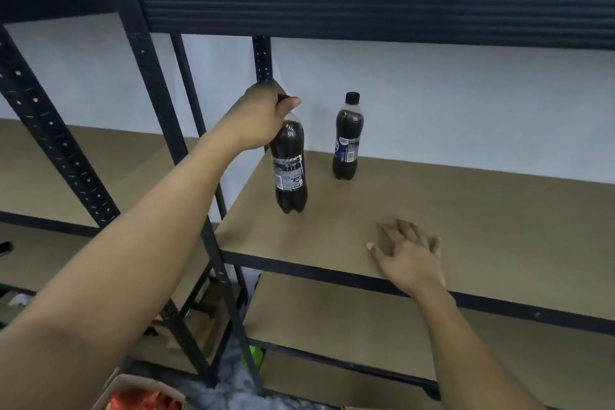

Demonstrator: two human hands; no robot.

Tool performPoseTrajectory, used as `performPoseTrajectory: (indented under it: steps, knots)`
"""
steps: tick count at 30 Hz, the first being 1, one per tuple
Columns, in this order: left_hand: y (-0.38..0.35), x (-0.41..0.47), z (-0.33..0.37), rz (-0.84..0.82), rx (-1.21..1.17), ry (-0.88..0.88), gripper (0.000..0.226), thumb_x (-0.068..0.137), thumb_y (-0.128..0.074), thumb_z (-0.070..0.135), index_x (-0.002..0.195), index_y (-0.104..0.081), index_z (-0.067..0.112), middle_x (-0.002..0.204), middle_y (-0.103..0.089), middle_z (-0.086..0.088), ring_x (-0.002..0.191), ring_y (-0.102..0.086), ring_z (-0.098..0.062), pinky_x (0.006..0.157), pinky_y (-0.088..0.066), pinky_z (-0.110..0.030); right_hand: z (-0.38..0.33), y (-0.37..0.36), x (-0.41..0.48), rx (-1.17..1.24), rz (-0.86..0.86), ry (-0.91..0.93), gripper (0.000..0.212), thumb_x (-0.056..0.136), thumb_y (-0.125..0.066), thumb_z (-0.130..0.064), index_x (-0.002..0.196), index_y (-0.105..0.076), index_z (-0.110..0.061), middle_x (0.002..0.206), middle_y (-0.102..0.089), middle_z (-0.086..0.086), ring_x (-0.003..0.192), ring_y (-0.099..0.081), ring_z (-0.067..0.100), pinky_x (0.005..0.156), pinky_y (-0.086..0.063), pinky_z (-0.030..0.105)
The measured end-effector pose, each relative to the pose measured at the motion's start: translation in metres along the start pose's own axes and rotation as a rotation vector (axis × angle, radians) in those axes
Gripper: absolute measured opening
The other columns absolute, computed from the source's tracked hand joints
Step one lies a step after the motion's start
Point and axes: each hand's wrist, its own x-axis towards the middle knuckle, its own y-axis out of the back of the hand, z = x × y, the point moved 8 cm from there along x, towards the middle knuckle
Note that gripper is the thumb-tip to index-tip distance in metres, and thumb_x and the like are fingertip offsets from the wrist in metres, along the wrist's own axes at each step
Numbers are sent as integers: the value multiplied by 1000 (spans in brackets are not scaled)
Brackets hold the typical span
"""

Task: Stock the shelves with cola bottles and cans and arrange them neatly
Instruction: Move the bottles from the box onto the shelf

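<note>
The person's left hand (259,116) reaches out at full stretch and grips a cola bottle (289,170) high up, fingers wrapped round the neck and the dark cap, thumb poking out to the side. The bottle hangs below that hand, leaning a little, its foot right at the shelf board (482,210); from where I stand I cannot tell whether it touches the board or hovers just over it. Beyond the left hand and a bit towards the right-hand side, a second bottle (346,140) of the same dark drink stands upright on the board with a blue label, close to the pale wall (466,93) and apart from the held one. The right hand (409,253) lies palm down on the same board near its front edge, fingers spread and straight, holding nothing; it is well apart from the left hand and nearer to the person than both bottles. Over both hands runs the dark front beam of the upper shelf (366,10). Under the right wrist a lower board (332,319) shows. A perforated upright post (143,76) crosses behind the left forearm, and a neighbouring rack (50,176) stands further off on that side. Beneath the left elbow sits a cardboard box (126,383) with red packets (143,401) in it
</note>
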Motion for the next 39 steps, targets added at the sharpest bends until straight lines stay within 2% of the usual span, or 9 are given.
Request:
performPoseTrajectory:
  steps: [4,7,13,22,25,29,32,35,39]
  knots:
    - [-34,52,-26,-20,-16,36,40,103,-48,44,86,-55,9,78,-55,3,78,-59,-21,63,-39,-30,1,-2,4,-4,-26,-29,73,92,-23,-77,155,-29,-41,168,-15,-2,156,-2,20,122,2,60]
    - [-53,83,-43,-10,-36,76,39,102,-51,44,106,-58,6,95,-61,-2,89,-60,-21,73,-44,-31,0,-4,4,-13,-40,-35,73,92,-21,-77,156,-25,-43,169,-10,-3,156,3,19,122,4,60]
    - [-79,138,-58,-45,6,117,46,101,-51,46,118,-54,3,113,-62,-15,100,-62,-28,84,-53,-44,2,-4,7,-22,-37,-43,72,92,-20,-77,155,-26,-43,169,-9,-4,156,4,18,122,4,58]
    - [-87,152,-85,-38,3,210,59,98,-50,54,131,-48,5,130,-55,-18,108,-60,-30,85,-53,-44,-10,-4,3,-18,-47,-26,73,92,-19,-77,156,-25,-42,169,-8,-4,156,5,18,123,3,58]
    - [-91,128,-79,-10,-93,253,64,99,-49,51,141,-36,4,143,-41,-18,120,-54,-33,93,-50,-43,-3,-2,5,-39,-64,-38,73,93,-18,-76,157,-23,-41,169,-7,-3,156,5,18,123,3,57]
    - [-101,46,-65,58,-89,249,52,99,-53,40,136,-39,7,136,-37,-17,107,-60,-40,91,-51,-47,-3,-1,5,-52,-65,-28,73,93,-17,-75,157,-23,-40,169,-8,-2,156,3,20,122,3,58]
    - [-140,-38,-45,-100,53,121,53,97,-50,49,136,-44,13,135,-44,-15,121,-52,-38,101,-46,-47,-4,-1,2,-64,-79,-29,73,93,-16,-75,157,-22,-41,169,-8,-2,156,3,21,122,4,59]
    - [-185,-109,-35,-296,175,99,67,96,-41,64,149,-36,23,154,-34,-12,141,-33,-34,116,-28,-54,-4,-1,0,-64,-101,-30,73,94,-16,-75,158,-19,-39,169,-5,-1,156,5,21,122,6,59]
    - [-211,-162,-35,-345,300,74,68,98,-14,67,153,-32,32,164,-24,-6,153,-13,-29,120,-10,-60,-1,-2,-6,-61,-145,5,73,96,-19,-72,159,-19,-36,170,-4,-1,156,6,23,122,5,58]
